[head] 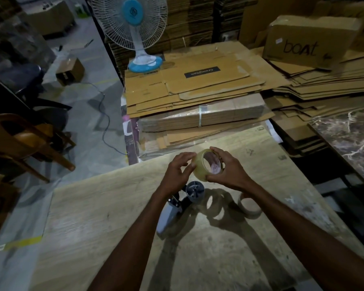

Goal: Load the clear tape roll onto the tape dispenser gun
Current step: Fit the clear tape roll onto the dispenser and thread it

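Observation:
The clear tape roll [200, 170] is held upright above the wooden table [105, 206], its hole facing me. My right hand [229, 171] grips it by the rim from the right side. My left hand [178, 172] is at the roll's left edge, with the thumb and fingertips touching the tape's outer surface. The grey tape dispenser gun [172, 211] lies flat on the table just below my hands, its round spool hub [194, 189] pointing away from me and its handle toward me. My left forearm partly covers it.
An empty cardboard tape core [250, 204] lies on the table to the right of the gun. Stacks of flattened cardboard [198, 97] and a "boat" box [307, 40] fill the far side. A table fan [135, 28] stands behind them. A wooden chair [25, 141] is at left.

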A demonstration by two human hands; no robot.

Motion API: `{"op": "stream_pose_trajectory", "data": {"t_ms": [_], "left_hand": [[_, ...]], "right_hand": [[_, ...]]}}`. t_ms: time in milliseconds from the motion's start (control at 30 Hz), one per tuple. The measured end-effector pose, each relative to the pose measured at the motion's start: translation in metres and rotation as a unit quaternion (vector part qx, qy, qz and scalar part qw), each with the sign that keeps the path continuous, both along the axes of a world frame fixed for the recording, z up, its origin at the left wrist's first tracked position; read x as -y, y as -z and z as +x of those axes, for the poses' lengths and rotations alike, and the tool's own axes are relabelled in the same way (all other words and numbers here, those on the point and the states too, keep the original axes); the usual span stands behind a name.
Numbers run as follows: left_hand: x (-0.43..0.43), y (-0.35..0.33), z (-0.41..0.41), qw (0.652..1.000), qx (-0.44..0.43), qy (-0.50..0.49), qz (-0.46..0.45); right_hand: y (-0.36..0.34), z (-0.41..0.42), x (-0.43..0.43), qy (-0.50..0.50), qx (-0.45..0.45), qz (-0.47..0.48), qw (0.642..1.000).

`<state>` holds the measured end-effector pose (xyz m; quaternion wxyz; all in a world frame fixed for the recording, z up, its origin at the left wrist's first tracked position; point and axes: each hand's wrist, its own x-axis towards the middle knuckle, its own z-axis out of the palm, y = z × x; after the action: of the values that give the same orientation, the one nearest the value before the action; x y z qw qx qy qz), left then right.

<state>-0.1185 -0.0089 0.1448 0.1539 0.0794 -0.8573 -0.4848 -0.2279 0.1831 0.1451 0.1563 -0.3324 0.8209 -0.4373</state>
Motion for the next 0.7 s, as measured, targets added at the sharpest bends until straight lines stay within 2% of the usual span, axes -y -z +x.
{"op": "stream_pose_trajectory", "data": {"t_ms": [233, 367, 433, 600, 700], "left_hand": [[0.003, 0.007, 0.001, 0.999, 0.007, -0.038, 0.006], [0.006, 0.010, 0.001, 0.991, 0.060, -0.074, 0.091], [0.011, 0.013, 0.002, 0.989, 0.068, -0.079, 0.101], [0.027, 0.028, 0.011, 0.983, 0.080, -0.146, 0.082], [0.035, 0.046, 0.023, 0.981, 0.115, -0.157, 0.023]], "right_hand": [[0.005, -0.005, 0.000, -0.006, 0.018, 0.069, 0.997], [0.002, -0.005, 0.005, -0.017, 0.026, 0.105, 0.994], [0.001, -0.005, 0.009, -0.018, 0.021, 0.130, 0.991], [0.004, -0.004, 0.019, -0.024, -0.032, 0.196, 0.980], [0.008, -0.001, 0.025, -0.070, -0.061, 0.230, 0.969]]}}
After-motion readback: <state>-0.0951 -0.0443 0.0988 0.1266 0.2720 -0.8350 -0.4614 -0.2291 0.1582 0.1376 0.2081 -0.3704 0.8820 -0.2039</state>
